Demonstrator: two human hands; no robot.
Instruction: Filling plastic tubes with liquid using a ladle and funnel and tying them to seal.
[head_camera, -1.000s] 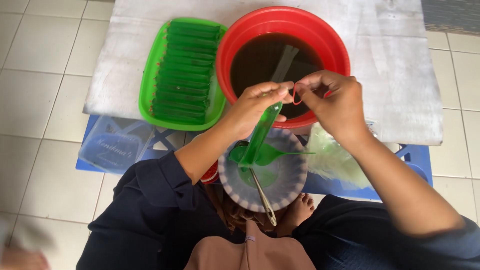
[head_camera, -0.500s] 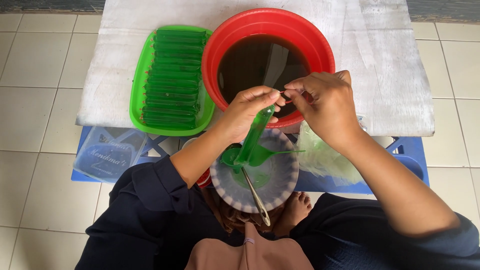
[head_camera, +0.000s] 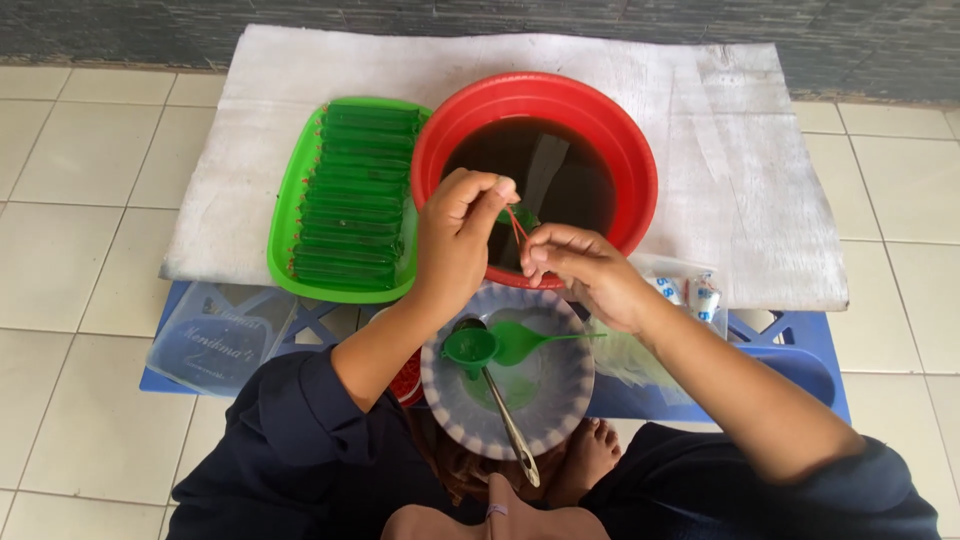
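Observation:
My left hand pinches the top of a thin green filled plastic tube, most of which is hidden behind the hand. My right hand pulls a red rubber band stretched from that pinched end. Both hands hover over the near rim of a red basin of dark liquid. Left of the basin, a green tray holds several filled green tubes laid side by side. Below my hands a round plate carries a green funnel, a green scoop and a metal spoon.
Basin and tray rest on a white board over a blue crate on a tiled floor. A clear plastic box lies at the left. Clear plastic sleeves and small packets sit at the right. My bare feet are below the plate.
The green tube hung down over the plate before; now both hands have lifted it to the basin's rim, and the right hand draws the red band out to the right.

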